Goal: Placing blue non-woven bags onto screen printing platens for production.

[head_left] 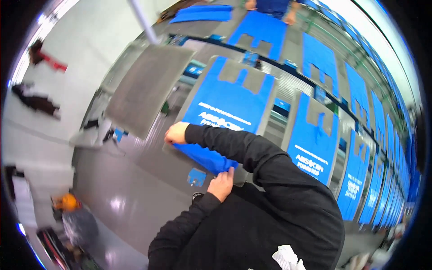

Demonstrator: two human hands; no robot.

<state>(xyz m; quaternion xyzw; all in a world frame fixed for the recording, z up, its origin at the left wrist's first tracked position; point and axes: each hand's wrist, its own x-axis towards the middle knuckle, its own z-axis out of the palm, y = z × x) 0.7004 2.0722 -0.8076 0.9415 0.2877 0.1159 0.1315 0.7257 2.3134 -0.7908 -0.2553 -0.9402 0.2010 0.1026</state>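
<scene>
Right arm stretched across body, right hand half-curled at blue printed bag's near-left corner; left hand partly closed, near-right edge. Grips unclear. Bag on grey board.

Blue bag, nearest: white print, one slim line above larger capitals with round emblem; lower part hidden behind black sleeve. Second blue bag, to its right: same layout, two large rows. Farther blue bags: white lettering, mostly blurred.

Blue bag, white lettering
</scene>
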